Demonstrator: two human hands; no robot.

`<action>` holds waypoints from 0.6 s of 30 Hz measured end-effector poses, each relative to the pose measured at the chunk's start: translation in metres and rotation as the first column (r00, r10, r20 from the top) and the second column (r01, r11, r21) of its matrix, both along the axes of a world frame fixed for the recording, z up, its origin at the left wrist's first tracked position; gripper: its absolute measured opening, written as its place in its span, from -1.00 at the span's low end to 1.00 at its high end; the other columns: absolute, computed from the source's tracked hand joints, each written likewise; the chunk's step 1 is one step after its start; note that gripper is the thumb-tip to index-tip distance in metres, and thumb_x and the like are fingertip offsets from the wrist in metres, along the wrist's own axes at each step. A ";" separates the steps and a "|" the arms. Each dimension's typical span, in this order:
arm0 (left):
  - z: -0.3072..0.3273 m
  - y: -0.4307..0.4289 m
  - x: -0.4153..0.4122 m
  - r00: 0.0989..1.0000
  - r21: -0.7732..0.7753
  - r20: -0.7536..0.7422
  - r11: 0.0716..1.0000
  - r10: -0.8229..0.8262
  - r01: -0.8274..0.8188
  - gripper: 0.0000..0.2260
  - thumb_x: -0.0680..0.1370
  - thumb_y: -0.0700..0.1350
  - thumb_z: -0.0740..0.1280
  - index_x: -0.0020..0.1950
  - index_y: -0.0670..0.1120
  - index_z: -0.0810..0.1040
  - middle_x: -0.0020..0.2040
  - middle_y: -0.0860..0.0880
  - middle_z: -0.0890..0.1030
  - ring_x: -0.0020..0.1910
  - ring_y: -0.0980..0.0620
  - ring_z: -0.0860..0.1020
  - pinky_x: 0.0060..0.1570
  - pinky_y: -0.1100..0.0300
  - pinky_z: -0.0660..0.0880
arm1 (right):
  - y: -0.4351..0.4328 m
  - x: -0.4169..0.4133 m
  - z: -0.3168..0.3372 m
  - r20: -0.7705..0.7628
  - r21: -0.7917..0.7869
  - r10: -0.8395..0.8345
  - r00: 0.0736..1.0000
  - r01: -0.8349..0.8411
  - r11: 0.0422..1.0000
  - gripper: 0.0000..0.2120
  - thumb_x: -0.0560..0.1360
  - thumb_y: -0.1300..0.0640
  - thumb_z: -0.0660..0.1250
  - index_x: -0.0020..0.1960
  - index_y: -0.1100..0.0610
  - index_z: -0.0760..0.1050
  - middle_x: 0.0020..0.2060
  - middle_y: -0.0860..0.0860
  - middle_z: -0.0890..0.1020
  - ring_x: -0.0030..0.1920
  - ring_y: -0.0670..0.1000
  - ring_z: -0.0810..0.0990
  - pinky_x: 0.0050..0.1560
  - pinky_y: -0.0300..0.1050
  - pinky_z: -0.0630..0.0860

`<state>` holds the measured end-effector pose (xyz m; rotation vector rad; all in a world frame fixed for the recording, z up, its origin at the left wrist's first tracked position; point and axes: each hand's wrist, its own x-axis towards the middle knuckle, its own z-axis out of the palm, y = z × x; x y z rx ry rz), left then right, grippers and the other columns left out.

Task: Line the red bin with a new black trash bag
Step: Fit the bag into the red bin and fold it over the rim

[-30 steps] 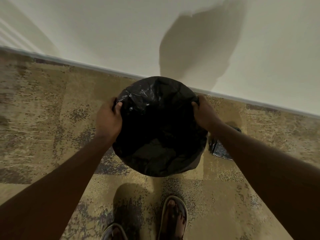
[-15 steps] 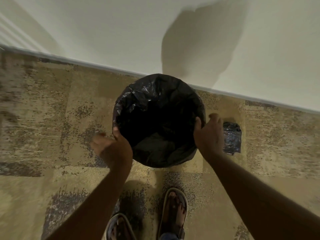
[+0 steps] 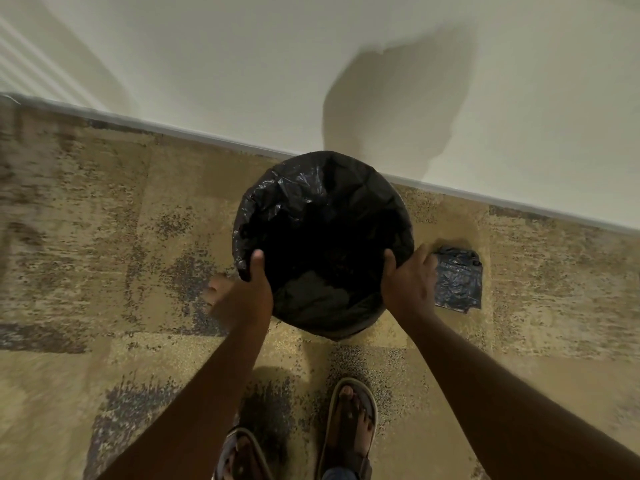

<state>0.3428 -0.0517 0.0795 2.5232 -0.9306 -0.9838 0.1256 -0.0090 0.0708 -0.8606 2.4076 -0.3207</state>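
Observation:
A round bin stands on the carpet by the wall, wrapped in a shiny black trash bag (image 3: 304,199) that covers its rim and sides, so no red shows. The bag hangs down into the dark opening. My left hand (image 3: 242,296) grips the near-left rim, thumb hooked inside over the plastic. My right hand (image 3: 410,282) holds the near-right rim the same way, thumb inside and fingers down the outside.
A folded black plastic bag (image 3: 458,278) lies flat on the carpet just right of the bin. The white wall and baseboard (image 3: 194,133) run right behind the bin. My sandalled feet (image 3: 349,427) stand close in front of it.
Both hands left the far sides of the rim, came off briefly, and now grip the near part of the rim. The folded bag at right is uncovered.

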 end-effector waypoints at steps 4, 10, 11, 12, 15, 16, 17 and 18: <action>-0.002 -0.024 0.009 0.993 -0.174 0.056 0.979 -0.100 0.108 -0.61 0.59 0.04 0.22 0.23 -0.25 0.51 0.20 -0.28 0.51 0.20 -0.23 0.46 0.17 -0.05 0.37 | -0.018 -0.012 0.007 -0.194 -0.067 0.077 0.978 -0.092 0.994 -0.39 0.61 -0.18 0.06 0.46 0.24 0.17 0.32 0.24 0.36 0.31 0.25 0.36 0.27 0.25 0.37; -0.011 -0.040 0.017 0.981 -0.097 -0.149 0.989 -0.122 0.108 -0.74 0.56 -0.12 0.28 0.18 -0.22 0.54 0.05 -0.21 0.62 0.02 -0.19 0.58 -0.14 0.13 0.40 | -0.035 -0.032 -0.002 0.001 -0.072 0.053 0.999 -0.053 0.996 -0.68 0.66 0.10 0.06 0.23 0.31 0.39 0.16 0.26 0.46 0.10 0.21 0.46 0.07 0.08 0.40; -0.009 -0.042 0.018 0.982 -0.098 -0.135 0.988 -0.130 0.117 -0.75 0.56 -0.12 0.28 0.17 -0.21 0.55 0.04 -0.21 0.63 -0.01 -0.18 0.58 -0.14 0.14 0.39 | -0.038 -0.033 -0.004 0.029 -0.066 0.048 0.998 -0.046 0.997 -0.70 0.65 0.13 0.08 0.23 0.32 0.40 0.16 0.27 0.47 0.12 0.24 0.46 0.09 0.10 0.41; -0.009 -0.042 0.018 0.982 -0.100 -0.127 0.987 -0.141 0.128 -0.76 0.56 -0.12 0.28 0.15 -0.21 0.56 0.03 -0.22 0.63 -0.04 -0.17 0.58 -0.14 0.14 0.39 | -0.038 -0.035 -0.005 0.051 -0.061 0.040 0.998 -0.036 0.997 -0.72 0.64 0.16 0.09 0.21 0.31 0.41 0.15 0.27 0.48 0.13 0.26 0.47 0.09 0.12 0.43; -0.008 -0.044 0.017 0.977 -0.095 -0.100 0.980 -0.187 0.177 -0.78 0.56 -0.14 0.26 0.11 -0.22 0.58 0.00 -0.23 0.64 -0.04 -0.19 0.58 -0.15 0.13 0.40 | -0.043 -0.039 -0.005 0.103 -0.048 0.002 0.995 0.003 0.999 -0.79 0.62 0.18 0.14 0.15 0.29 0.43 0.09 0.26 0.51 0.07 0.24 0.49 -0.01 0.09 0.46; -0.009 -0.044 0.019 0.974 -0.086 -0.104 0.978 -0.201 0.192 -0.78 0.56 -0.15 0.26 0.11 -0.24 0.58 -0.01 -0.24 0.63 -0.03 -0.21 0.58 -0.13 0.10 0.43 | -0.043 -0.039 -0.006 0.113 -0.036 -0.007 0.994 0.012 0.999 -0.80 0.62 0.19 0.16 0.14 0.29 0.44 0.07 0.26 0.52 0.03 0.22 0.50 -0.06 0.05 0.44; -0.005 -0.047 0.019 0.972 -0.084 -0.112 0.976 -0.207 0.199 -0.78 0.56 -0.16 0.26 0.11 -0.25 0.57 -0.01 -0.25 0.63 -0.03 -0.22 0.58 -0.09 0.07 0.48 | -0.047 -0.041 -0.002 0.124 -0.029 -0.007 0.992 0.011 1.000 -0.82 0.62 0.19 0.17 0.12 0.28 0.44 0.05 0.26 0.53 -0.02 0.19 0.49 -0.10 0.02 0.42; -0.004 -0.047 0.020 0.969 -0.074 -0.126 0.976 -0.212 0.204 -0.78 0.56 -0.16 0.25 0.10 -0.25 0.57 -0.01 -0.25 0.63 -0.02 -0.22 0.59 -0.05 0.02 0.52 | -0.046 -0.040 -0.001 0.132 -0.018 -0.006 0.991 0.009 1.000 -0.82 0.61 0.19 0.17 0.11 0.28 0.45 0.02 0.25 0.54 -0.04 0.17 0.49 -0.12 0.01 0.42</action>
